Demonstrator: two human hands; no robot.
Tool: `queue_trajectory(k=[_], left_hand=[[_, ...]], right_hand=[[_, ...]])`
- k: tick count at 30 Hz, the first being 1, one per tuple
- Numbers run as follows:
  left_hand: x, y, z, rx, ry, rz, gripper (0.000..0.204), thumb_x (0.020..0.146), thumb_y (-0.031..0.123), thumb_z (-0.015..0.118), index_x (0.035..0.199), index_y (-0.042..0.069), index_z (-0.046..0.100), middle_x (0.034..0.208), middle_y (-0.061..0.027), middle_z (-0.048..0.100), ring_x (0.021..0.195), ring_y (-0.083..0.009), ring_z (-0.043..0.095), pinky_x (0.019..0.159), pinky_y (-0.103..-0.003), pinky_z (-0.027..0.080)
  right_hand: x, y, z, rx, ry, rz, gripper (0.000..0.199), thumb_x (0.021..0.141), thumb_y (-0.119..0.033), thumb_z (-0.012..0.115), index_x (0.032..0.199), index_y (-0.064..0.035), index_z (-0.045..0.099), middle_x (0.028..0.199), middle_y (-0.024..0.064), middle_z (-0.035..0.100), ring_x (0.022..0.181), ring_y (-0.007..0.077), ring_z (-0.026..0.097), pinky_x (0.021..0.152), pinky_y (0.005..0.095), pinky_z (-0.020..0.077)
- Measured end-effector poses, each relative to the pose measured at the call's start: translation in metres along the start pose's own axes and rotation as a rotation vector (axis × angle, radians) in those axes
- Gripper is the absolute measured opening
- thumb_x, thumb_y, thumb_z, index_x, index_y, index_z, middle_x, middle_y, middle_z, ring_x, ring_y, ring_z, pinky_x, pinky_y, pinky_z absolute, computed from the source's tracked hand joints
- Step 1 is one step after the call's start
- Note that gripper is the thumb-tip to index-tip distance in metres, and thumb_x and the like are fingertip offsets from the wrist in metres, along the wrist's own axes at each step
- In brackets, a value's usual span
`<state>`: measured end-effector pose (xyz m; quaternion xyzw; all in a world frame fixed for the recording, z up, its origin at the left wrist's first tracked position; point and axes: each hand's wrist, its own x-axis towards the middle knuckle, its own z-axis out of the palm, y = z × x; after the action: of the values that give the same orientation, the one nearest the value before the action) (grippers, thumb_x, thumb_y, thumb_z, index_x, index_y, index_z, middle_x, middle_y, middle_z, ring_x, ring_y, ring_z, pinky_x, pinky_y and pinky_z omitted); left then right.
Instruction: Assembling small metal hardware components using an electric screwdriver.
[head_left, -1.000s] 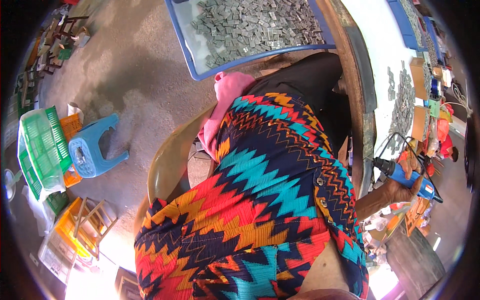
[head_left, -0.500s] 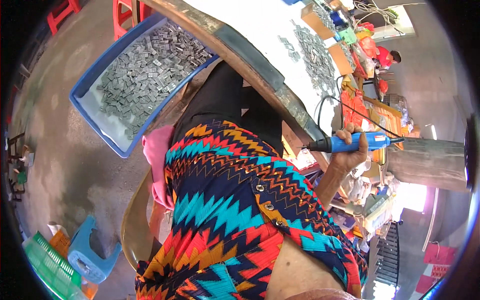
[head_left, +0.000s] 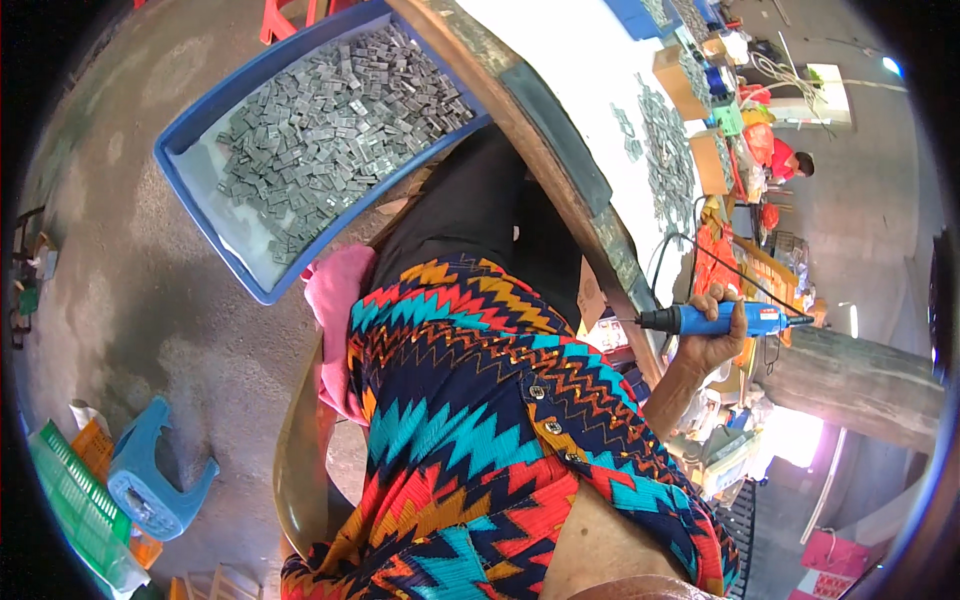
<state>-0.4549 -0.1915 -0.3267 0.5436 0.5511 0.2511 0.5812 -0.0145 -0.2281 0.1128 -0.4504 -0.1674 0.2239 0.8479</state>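
My right hand (head_left: 712, 345) is wrapped round a blue electric screwdriver (head_left: 762, 319) with a black nose. Its thin bit points left, close to the table's wooden edge, touching no part that I can make out. A black cord (head_left: 752, 277) runs from its rear and loops by the table. My left hand is out of sight; only a patterned sleeve shows low on the left. Beside my legs stands a blue tub (head_left: 215, 240) holding a heap of small grey metal pieces (head_left: 335, 130). More such pieces (head_left: 665, 150) lie spread on the white tabletop (head_left: 560, 50).
A pink cloth (head_left: 340, 300) hangs by my hip at the chair (head_left: 300, 470). On the floor at left are a blue stool (head_left: 150, 475) and a green basket (head_left: 75, 490). Cardboard boxes (head_left: 712, 165) line the table's far side. A person in red (head_left: 785, 158) is farther back.
The whole view has shifted, so tub, table and body appear farther right. My right hand keeps its grip on the screwdriver, which stays near the table edge.
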Motion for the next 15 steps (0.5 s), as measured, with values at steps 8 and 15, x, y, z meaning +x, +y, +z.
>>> queue_trajectory(k=[8, 15], left_hand=[[-0.029, -0.008, -0.042, 0.102, 0.114, -0.158, 0.015, 0.076, 0.008, 0.053, 0.089, 0.001, 0.056, 0.073, -0.0129, 0.058, 0.068, -0.0235, 0.057, 0.061, -0.034, 0.044], [-0.014, 0.062, -0.060, 0.371, 0.040, -0.463, 0.022, 0.074, 0.007, 0.048, 0.095, 0.003, 0.052, 0.080, -0.0172, 0.056, 0.075, -0.0330, 0.056, 0.069, -0.040, 0.044]], right_hand=[[0.023, 0.003, -0.024, -0.112, 0.180, 0.008, 0.022, 0.075, -0.012, 0.062, 0.087, 0.0038, 0.052, 0.081, 0.0138, 0.049, 0.059, 0.0160, 0.047, 0.065, 0.0312, 0.0417], [0.023, 0.000, -0.032, -0.093, 0.234, 0.035, 0.022, 0.075, -0.009, 0.063, 0.083, 0.0060, 0.050, 0.079, 0.0138, 0.047, 0.060, 0.0159, 0.046, 0.065, 0.0296, 0.0428]])
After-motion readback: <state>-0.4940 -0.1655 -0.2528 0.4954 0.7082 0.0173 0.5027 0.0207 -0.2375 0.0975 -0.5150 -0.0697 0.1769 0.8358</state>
